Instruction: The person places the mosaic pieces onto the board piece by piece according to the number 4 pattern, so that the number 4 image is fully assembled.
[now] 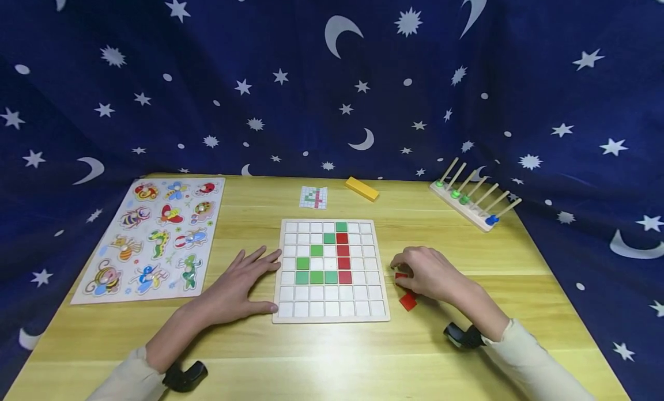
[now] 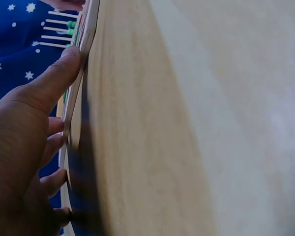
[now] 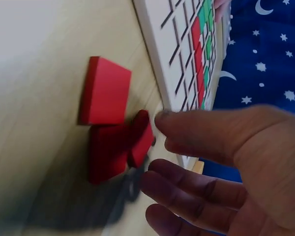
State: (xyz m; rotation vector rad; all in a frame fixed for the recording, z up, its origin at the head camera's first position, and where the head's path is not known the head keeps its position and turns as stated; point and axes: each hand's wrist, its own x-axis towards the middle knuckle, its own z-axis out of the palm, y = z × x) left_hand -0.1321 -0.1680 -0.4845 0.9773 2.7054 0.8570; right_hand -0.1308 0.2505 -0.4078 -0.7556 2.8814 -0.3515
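A square white grid board (image 1: pixel 316 292) with green tiles (image 1: pixel 316 276) and red tiles (image 1: pixel 343 250) set in its cells lies mid-table. My left hand (image 1: pixel 236 286) rests at the board's left edge, fingers spread and thumb touching the rim; the left wrist view shows thumb (image 2: pixel 64 69) and fingertips along that edge. To the right of the board, my right hand (image 1: pixel 427 271) reaches down over loose red tiles (image 1: pixel 408 301). In the right wrist view, a tilted red tile (image 3: pixel 142 142) leans by another, with thumb and fingertips right beside it and no grip showing. Another red tile (image 3: pixel 108 93) lies flat.
A small pattern card (image 1: pixel 313 197) and a yellow block (image 1: pixel 362 189) lie behind the board. An insect puzzle board (image 1: pixel 150 239) is at the left. A peg stand (image 1: pixel 461 208) with coloured rings stands back right. A starry blue cloth (image 1: pixel 290 101) hangs behind the table.
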